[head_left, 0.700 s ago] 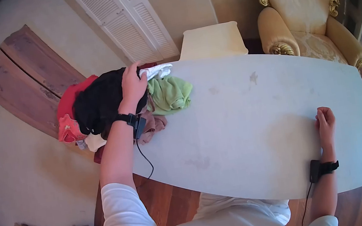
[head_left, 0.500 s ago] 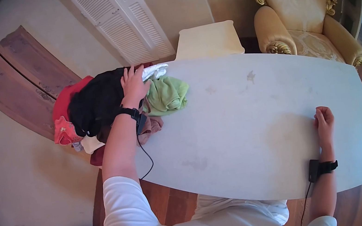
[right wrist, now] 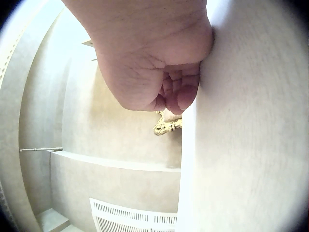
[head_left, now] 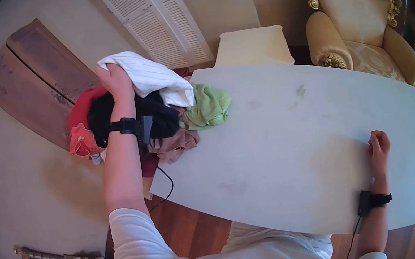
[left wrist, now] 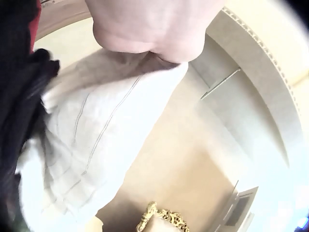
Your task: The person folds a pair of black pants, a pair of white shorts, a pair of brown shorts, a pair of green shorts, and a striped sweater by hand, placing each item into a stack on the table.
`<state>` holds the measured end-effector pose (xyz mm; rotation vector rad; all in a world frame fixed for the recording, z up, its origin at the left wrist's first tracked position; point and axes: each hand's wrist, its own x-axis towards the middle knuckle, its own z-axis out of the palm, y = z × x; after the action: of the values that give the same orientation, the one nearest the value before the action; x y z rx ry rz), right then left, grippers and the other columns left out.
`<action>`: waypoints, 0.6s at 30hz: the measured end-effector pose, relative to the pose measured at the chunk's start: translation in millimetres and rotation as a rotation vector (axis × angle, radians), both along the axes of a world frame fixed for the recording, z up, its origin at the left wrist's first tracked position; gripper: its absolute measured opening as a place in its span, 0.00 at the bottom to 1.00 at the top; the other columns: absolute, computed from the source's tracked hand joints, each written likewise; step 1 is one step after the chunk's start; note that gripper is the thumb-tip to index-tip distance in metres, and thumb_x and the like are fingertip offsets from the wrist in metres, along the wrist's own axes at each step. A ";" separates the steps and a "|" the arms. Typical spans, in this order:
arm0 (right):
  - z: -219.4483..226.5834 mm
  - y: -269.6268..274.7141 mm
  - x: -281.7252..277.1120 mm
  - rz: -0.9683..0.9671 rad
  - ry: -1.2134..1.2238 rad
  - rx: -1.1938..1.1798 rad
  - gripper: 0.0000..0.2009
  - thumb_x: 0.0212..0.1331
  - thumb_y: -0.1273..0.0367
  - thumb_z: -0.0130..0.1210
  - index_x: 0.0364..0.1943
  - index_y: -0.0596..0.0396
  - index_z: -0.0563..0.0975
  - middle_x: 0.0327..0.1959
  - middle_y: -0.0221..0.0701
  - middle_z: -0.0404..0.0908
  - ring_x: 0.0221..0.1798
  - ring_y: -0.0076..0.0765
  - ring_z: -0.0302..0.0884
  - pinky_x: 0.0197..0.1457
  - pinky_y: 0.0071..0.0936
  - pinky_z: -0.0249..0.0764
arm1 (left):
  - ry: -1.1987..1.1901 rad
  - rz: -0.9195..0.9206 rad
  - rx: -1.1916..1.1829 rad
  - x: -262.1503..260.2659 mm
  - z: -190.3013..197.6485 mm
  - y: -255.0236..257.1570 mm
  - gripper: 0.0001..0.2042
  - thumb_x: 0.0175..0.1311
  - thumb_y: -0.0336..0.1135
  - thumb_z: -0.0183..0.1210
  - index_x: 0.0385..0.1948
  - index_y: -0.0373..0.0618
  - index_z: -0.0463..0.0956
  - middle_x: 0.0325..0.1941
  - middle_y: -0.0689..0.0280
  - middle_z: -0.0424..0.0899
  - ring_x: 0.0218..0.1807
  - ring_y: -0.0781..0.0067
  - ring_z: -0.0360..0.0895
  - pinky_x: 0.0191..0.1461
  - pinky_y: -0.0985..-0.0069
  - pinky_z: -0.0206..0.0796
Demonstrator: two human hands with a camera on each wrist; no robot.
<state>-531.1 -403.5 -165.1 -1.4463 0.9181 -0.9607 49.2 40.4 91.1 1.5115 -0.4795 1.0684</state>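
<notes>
My left hand (head_left: 115, 82) grips one end of a white striped cloth (head_left: 148, 76) above the clothes pile; the cloth slopes down to the right, its lower end by a green garment (head_left: 209, 105). In the left wrist view the cloth (left wrist: 96, 130) hangs from the left hand (left wrist: 149, 29), whose fingertips are hidden. Under the raised arm lie a black garment (head_left: 160, 116), a red one (head_left: 78, 110) and a brownish-pink one (head_left: 176, 145). At the table's right side my right hand (head_left: 380, 149) rests with curled fingers, holding nothing; the right wrist view shows this hand (right wrist: 149, 63) against the tabletop.
The pile lies at the left end of the pale table (head_left: 297, 153). Behind the table stand a cream seat or small table (head_left: 251, 48) and a gold-framed armchair (head_left: 351, 11). A purple-brown cabinet (head_left: 43, 73) is beyond the pile. A black cable (head_left: 171, 183) hangs from the left wrist.
My left hand has gone from resting on the pile to a raised place farther left, drawing the white cloth up and out of its bunched state. The right hand stays on the table.
</notes>
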 end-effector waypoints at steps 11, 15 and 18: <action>-9.7 -6.5 -2.0 0.055 -0.017 -0.051 0.06 0.76 0.67 0.55 0.43 0.54 0.79 0.28 0.22 0.74 0.24 0.15 0.66 0.26 0.17 0.62 | 0.487 -0.218 1.174 -100.1 -112.0 13.6 0.16 0.65 0.37 0.65 0.52 0.41 0.82 0.55 0.45 0.86 0.54 0.43 0.86 0.58 0.57 0.77; -12.0 -6.8 -1.8 0.066 -0.024 -0.077 0.06 0.76 0.68 0.55 0.43 0.55 0.79 0.28 0.23 0.74 0.23 0.15 0.66 0.25 0.18 0.62 | 0.376 -0.646 1.185 -143.1 -161.0 26.0 0.24 0.60 0.38 0.73 0.56 0.39 0.81 0.63 0.52 0.83 0.52 0.50 0.86 0.60 0.62 0.77; 0.2 1.3 -0.6 0.062 -0.002 -0.059 0.07 0.76 0.68 0.55 0.43 0.56 0.79 0.28 0.23 0.74 0.23 0.15 0.66 0.25 0.18 0.63 | 0.841 -0.749 0.893 -178.2 -128.7 27.6 0.20 0.63 0.35 0.72 0.56 0.40 0.82 0.59 0.58 0.84 0.50 0.64 0.85 0.59 0.70 0.76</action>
<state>-531.8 -402.2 -164.9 -1.5150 0.8448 -0.9496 -128.9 68.0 -37.6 2.0881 -0.8592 -0.4716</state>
